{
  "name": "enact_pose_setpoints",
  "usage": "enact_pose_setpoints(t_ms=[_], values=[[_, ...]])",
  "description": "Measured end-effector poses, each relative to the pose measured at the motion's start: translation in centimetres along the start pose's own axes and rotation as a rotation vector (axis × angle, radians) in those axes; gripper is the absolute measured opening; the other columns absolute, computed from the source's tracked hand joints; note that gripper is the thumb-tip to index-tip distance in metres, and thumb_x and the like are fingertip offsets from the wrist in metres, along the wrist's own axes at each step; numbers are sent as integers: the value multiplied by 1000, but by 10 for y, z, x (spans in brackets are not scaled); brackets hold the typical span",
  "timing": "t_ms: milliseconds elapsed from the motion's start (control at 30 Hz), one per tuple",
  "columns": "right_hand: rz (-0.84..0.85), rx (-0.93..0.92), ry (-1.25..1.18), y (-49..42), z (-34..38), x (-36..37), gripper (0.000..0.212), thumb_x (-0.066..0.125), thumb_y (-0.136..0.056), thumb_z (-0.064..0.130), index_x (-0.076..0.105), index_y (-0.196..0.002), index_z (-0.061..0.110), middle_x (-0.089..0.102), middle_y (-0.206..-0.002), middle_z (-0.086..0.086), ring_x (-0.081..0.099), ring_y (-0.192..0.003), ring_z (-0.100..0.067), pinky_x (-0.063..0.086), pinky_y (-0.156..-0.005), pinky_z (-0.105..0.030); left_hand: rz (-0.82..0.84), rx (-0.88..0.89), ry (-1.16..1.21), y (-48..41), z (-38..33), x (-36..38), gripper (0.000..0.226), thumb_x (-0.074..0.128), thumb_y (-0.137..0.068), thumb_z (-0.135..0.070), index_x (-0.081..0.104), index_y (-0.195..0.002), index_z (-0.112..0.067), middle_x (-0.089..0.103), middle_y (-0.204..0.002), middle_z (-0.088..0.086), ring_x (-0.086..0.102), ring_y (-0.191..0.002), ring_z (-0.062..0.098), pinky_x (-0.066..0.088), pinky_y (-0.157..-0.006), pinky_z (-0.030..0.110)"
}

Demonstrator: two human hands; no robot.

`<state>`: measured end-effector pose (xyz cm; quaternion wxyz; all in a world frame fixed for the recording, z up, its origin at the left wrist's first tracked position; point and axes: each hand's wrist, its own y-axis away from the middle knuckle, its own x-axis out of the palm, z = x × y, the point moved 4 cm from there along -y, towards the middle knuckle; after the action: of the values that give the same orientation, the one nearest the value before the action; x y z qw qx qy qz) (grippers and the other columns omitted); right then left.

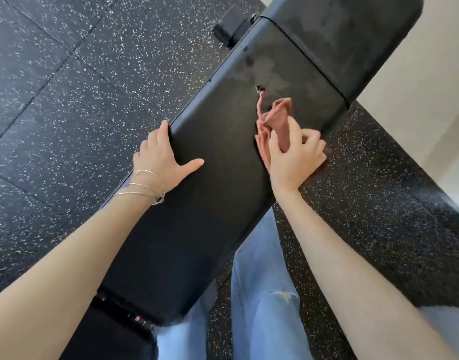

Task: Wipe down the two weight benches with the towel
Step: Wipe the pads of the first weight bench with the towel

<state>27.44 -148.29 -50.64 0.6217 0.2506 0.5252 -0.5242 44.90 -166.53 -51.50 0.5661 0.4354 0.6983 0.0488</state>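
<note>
A black padded weight bench (218, 193) runs diagonally from lower left to upper right, with a second pad section (353, 29) beyond a seam. My left hand (163, 159) lies flat on the bench's left edge, fingers spread, thin bracelets on the wrist. My right hand (296, 154) grips a crumpled pink towel (277, 120) against the pad near its right edge. Damp smears (259, 71) show on the pad above the towel, beside a small tear (259, 88).
Black speckled rubber floor tiles (67, 100) surround the bench. A pale wall (431, 100) stands at the right. My legs in light blue jeans (259, 294) are beside the bench at the bottom. A black bench foot (231, 27) sticks out at the top.
</note>
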Motion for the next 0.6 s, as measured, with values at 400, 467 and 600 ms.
enact_pose_setpoints(t_ms=[400, 467, 600], values=[[55, -244, 29, -91, -9, 19, 31, 62, -77, 41, 70, -102, 25, 61, -86, -7, 56, -79, -31, 40, -64, -38, -22, -35, 36, -22, -14, 3, 107, 65, -68, -64, 13, -148, -13, 30, -149, 10, 30, -136, 33, 27, -109, 55], [85, -87, 80, -101, -5, 25, 36, 55, -81, 46, 67, -109, 28, 60, -94, -5, 54, -87, -28, 37, -70, -37, -19, -29, 45, -23, -13, 3, 107, 66, -68, -63, 14, -147, -13, 30, -148, 11, 30, -135, 33, 28, -109, 55], [127, -37, -9, -60, 41, 27, 32, 62, -79, 41, 66, -108, 27, 57, -92, -5, 53, -84, -27, 34, -69, -35, -32, -25, 39, -20, -13, 3, 108, 66, -66, -64, 15, -147, -16, 32, -148, 10, 34, -134, 34, 31, -106, 55]])
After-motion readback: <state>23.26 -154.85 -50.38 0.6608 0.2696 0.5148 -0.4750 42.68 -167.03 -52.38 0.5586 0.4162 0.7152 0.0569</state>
